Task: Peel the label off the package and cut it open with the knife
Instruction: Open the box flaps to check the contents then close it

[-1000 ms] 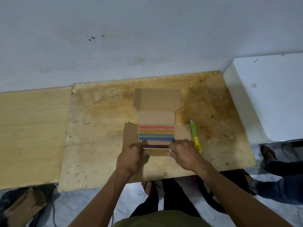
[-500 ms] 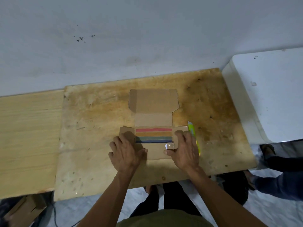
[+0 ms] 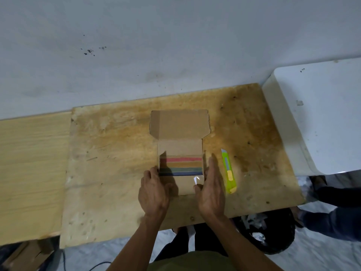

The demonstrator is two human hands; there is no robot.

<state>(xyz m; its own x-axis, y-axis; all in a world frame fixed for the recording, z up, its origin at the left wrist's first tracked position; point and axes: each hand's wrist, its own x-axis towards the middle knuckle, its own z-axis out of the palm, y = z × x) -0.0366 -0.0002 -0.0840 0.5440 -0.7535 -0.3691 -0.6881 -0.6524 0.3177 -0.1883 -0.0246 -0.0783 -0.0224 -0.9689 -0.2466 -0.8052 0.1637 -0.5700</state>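
Package (image 3: 180,153) lies open, possibly holding striped contents.

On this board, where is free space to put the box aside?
The board is bare left of the box, up to the pale plank. Right is crowded: the knife lies beside the right hand, the left hand opposite.

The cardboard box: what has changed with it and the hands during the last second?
Both side flaps now stand upright, raised by the left hand and right hand flanking the cardboard box; fewer coloured stripes show. The lid remains open, and the green knife stays untouched.
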